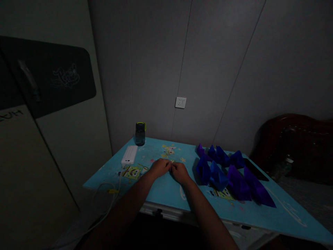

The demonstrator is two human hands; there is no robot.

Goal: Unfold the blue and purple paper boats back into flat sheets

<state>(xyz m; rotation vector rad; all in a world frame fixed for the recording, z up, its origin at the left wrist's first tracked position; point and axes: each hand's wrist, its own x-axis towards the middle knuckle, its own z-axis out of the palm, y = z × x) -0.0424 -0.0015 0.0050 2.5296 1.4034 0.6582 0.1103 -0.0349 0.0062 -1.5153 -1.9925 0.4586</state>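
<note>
Left hand: the left hand is at the middle of the table, its fingers bent inwards; I cannot tell whether they pinch something small.
Right hand: the right hand meets it there, also with curled fingers; their fingertips are very close together, and what may be between them is hidden.
Table: the light blue table, printed with cartoon figures, lies under both hands and forearms.
Folded paper shapes: the folded paper shapes, blue and purple, stand in two rough rows on the right part of the table; a blue one in the front row is the nearest to the right hand.
Dark flat object: the dark flat object lies beyond them, near the right edge.
White power bank: the white power bank lies to the left, with a pale cable running down from it.
Bottle: the dark bottle stands upright at the far left corner.
Wall: a white socket is fixed above the table.
</note>
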